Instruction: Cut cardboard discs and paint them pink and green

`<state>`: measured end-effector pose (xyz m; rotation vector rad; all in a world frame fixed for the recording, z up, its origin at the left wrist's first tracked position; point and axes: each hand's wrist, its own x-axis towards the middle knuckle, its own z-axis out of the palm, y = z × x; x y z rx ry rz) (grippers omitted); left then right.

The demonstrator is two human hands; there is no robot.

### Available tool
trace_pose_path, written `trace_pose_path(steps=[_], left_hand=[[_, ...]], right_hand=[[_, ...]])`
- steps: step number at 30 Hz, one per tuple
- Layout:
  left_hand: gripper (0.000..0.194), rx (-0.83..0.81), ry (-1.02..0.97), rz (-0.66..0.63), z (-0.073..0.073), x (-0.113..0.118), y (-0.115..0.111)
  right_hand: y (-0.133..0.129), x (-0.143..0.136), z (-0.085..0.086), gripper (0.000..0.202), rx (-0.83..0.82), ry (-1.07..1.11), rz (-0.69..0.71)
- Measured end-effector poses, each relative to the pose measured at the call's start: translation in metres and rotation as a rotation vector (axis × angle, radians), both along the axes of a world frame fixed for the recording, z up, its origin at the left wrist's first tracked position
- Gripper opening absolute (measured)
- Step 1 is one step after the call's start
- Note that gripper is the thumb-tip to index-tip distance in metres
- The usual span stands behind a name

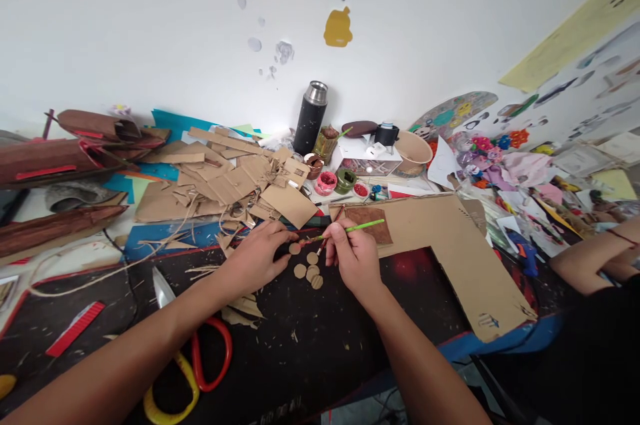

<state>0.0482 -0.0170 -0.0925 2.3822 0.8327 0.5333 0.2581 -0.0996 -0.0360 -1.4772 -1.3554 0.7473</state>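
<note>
My right hand (353, 255) is closed around a green paintbrush (367, 225), whose tip points left toward a small round cardboard disc (295, 248). A second, dark red brush (323, 243) shows by the same fingers. The fingers of my left hand (263, 255) are pinched at the left edge of that disc. Several more cardboard discs (313, 272) lie on the dark table between my hands. Beyond them stand open paint pots, one pink (326, 182), one green (345, 180) and one red (361, 190).
Large scissors (213, 355) lie at the front left. Cardboard scraps (235, 178) pile up behind my left hand. An L-shaped cardboard piece (450, 232) is on the right. A black flask (310, 118) stands by the wall. Another person's arm (595, 255) rests at the far right.
</note>
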Motion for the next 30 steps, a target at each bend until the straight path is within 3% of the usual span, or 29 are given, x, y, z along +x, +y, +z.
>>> trace_pose_path(steps=[6, 12, 30], left_hand=[[0.022, -0.017, 0.037, 0.044, 0.007, 0.0, -0.004], [0.014, 0.084, 0.045, 0.054, -0.001, 0.006, -0.005], [0.01, 0.04, -0.032, 0.044, -0.008, 0.003, -0.003]], right_hand=[[-0.002, 0.002, -0.002, 0.04, 0.001, 0.015, 0.002], [-0.005, 0.001, -0.005, 0.04, -0.025, 0.011, 0.029], [0.0, -0.003, -0.009, 0.037, -0.042, -0.054, 0.067]])
